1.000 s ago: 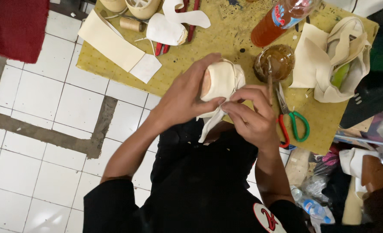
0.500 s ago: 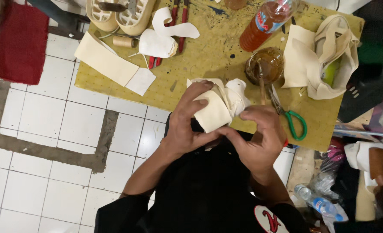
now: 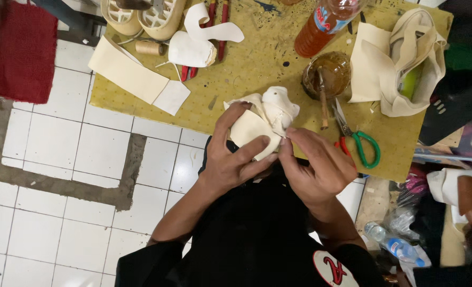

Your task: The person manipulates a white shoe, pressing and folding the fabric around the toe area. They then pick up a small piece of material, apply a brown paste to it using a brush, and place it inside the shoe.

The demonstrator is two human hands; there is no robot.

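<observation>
Both my hands hold a cream shoe upper (image 3: 262, 119) at the near edge of a yellow pegboard worktable (image 3: 262, 58). My left hand (image 3: 233, 157) grips it from below and the left, thumb across its flat cream panel. My right hand (image 3: 318, 165) pinches the right edge of that panel with thumb and forefinger. The crumpled white fabric of the upper sticks out above my fingers.
On the table are a glue jar with a brush (image 3: 326, 77), green-handled scissors (image 3: 360, 141), an orange-liquid bottle (image 3: 321, 26), a cream cloth bag (image 3: 406, 64), cut cream pieces (image 3: 132, 74), a thread spool (image 3: 150, 48) and shoe soles (image 3: 140, 16). A red cloth (image 3: 23, 53) lies on the white tiled floor.
The shoe upper has been turned in my hands, so the flat cream panel faces up. My right hand has shifted from the top of the piece to its right edge.
</observation>
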